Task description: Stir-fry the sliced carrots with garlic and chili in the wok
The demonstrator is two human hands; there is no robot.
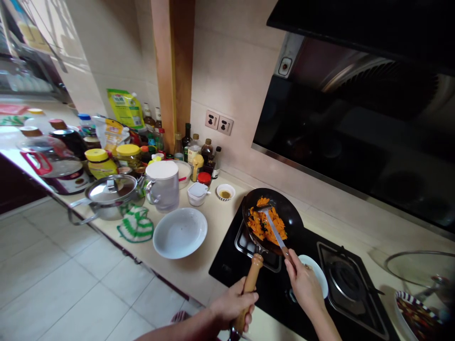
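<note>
A black wok [284, 213] with orange food [267, 223] sits on the left burner of a black gas hob [227, 265]. My left hand [232, 303] is wrapped round the wok's wooden handle [251, 277]. My right hand [302, 282] grips the end of a metal spatula [274, 227], whose blade lies in the food. A small white dish [318, 272] lies on the hob under my right hand.
An empty white bowl [180, 232], a white jug [162, 184], a lidded steel pot [108, 194] and a green striped cloth [135, 225] stand on the counter's left part. Bottles and jars crowd the back corner. A glass lid [419, 267] and a patterned bowl [419, 315] are at right.
</note>
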